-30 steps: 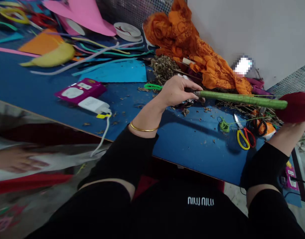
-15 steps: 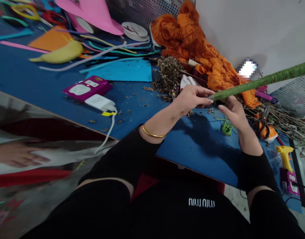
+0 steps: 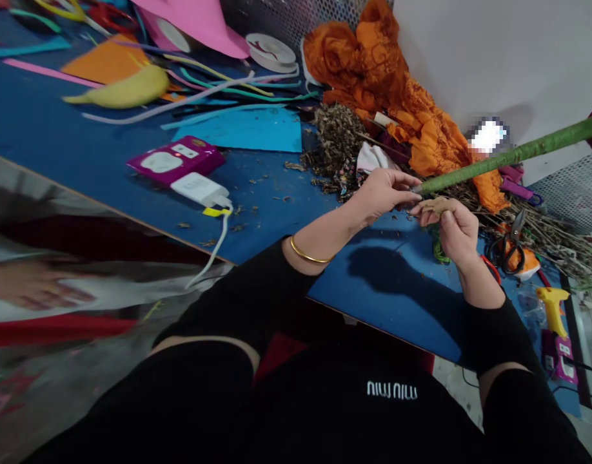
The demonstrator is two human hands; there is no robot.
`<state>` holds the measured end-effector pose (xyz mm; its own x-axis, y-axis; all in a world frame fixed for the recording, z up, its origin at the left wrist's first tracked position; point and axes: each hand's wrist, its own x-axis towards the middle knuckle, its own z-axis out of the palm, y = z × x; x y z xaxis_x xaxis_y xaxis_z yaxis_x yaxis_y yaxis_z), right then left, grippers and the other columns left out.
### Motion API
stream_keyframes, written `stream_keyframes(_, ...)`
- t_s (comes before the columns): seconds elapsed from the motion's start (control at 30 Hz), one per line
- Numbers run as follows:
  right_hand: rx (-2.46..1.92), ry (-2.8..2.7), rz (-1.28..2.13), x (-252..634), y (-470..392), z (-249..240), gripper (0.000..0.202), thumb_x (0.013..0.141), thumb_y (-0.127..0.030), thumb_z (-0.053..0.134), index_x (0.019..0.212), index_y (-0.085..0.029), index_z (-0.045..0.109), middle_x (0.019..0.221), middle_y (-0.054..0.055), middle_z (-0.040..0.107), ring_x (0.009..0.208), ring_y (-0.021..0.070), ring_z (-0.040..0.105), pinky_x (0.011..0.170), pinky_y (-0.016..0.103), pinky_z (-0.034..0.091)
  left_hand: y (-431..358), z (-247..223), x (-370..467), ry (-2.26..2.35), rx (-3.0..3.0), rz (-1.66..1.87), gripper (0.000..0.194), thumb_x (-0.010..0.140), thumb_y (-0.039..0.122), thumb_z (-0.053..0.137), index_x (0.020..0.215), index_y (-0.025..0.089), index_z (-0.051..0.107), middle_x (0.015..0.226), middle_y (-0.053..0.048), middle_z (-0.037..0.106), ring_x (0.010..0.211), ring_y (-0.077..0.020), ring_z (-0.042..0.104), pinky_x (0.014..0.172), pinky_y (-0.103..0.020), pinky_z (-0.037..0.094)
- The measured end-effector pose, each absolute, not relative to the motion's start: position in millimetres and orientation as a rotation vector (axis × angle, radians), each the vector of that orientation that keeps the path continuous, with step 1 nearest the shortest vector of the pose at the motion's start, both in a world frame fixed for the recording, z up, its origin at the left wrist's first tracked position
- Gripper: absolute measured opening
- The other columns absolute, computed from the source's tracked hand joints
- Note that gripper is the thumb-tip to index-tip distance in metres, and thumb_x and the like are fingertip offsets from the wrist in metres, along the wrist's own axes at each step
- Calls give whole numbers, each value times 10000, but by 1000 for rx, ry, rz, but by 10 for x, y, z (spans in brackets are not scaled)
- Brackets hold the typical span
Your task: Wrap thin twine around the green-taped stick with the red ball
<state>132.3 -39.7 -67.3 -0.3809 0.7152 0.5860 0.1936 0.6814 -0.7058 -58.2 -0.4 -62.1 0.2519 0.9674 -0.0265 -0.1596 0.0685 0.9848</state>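
My left hand (image 3: 380, 193) is closed, pinching the lower end of a long green-wrapped stick (image 3: 499, 161) that slants up to the right. My right hand (image 3: 458, 232) sits just below the stick. Between its thumb and fingers is a tan, crinkled piece like a dried leaf (image 3: 435, 205), close to the stick's pinched end. Beneath the right hand, a tangle of green string (image 3: 440, 250) lies partly hidden on the blue table (image 3: 393, 283). Black-handled scissors (image 3: 513, 248) lie to the right of that hand.
Dried brown plant matter (image 3: 337, 132) and orange cloth (image 3: 402, 109) lie behind my hands. A yellow glue gun (image 3: 553, 306) stands at the right. A purple power strip (image 3: 177, 161) with a white plug lies at the left. Another person's hand (image 3: 39, 283) rests at far left.
My right hand has come up and turned, and the tan dried piece now shows in its fingers. My left hand still holds the stick's end. The view has shifted slightly.
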Motion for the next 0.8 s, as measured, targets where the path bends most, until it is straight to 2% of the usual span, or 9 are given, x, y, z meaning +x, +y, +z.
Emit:
stream_keyframes(0.03, -735, -1941, 678, 1319, -400, -690, 419, 1089, -546, 467, 844, -231, 594, 773, 26, 616, 756, 176, 659, 688, 339, 551, 1, -639, -568, 944, 1193, 1069, 247, 739, 15, 796, 973, 93, 814, 587, 55, 636, 503, -60, 501, 540, -209, 420)
stream_keyframes(0.1, -794, -2032, 543, 1301, -431, -699, 378, 1108, -459, 464, 830, -222, 560, 748, 6, 579, 651, 128, 553, 625, 291, 455, 21, -696, -540, 967, 1269, 1090, 244, 740, 41, 799, 977, 94, 813, 651, 35, 687, 535, -65, 526, 582, -218, 461)
stream_keyframes(0.27, -810, -2193, -59, 1210, -557, -696, 313, 1103, -261, 414, 794, -225, 438, 703, -1, 478, 673, 138, 440, 638, 294, 343, 83, -869, -493, 997, 1464, 1152, 281, 717, 154, 820, 995, 113, 832, 850, -44, 801, 658, -111, 620, 665, -254, 520)
stream_keyframes(0.43, -835, -2225, -222, 1153, -621, -744, 311, 1061, -179, 438, 766, -233, 356, 694, -5, 444, 656, 142, 378, 623, 316, 288, 77, -912, -480, 1040, 1601, 1145, 292, 725, 203, 807, 1004, 128, 851, 925, -74, 829, 790, -175, 699, 720, -279, 546)
stream_keyframes(0.6, -847, -2210, -118, 1148, -654, -736, 311, 1076, -236, 439, 766, -231, 444, 693, 13, 504, 665, 156, 449, 625, 325, 326, 64, -895, -482, 1074, 1673, 1111, 312, 740, 245, 807, 1032, 147, 855, 969, -76, 840, 885, -212, 729, 790, -305, 567)
stream_keyframes(0.7, -876, -2159, 127, 1192, -624, -627, 337, 1111, -311, 420, 808, -231, 545, 745, 22, 603, 684, 149, 544, 652, 312, 424, 40, -863, -500, 1198, 1745, 1088, 315, 772, 263, 807, 1066, 163, 859, 985, -81, 843, 923, -238, 742, 863, -341, 569)
stream_keyframes(0.8, -862, -1992, 362, 1262, -543, -477, 341, 1112, -391, 469, 854, -238, 631, 842, 33, 697, 822, 167, 680, 790, 334, 549, -10, -800, -515, 1329, 1816, 1054, 281, 814, 282, 804, 1081, 221, 864, 1016, -60, 849, 973, -260, 753, 908, -362, 557)
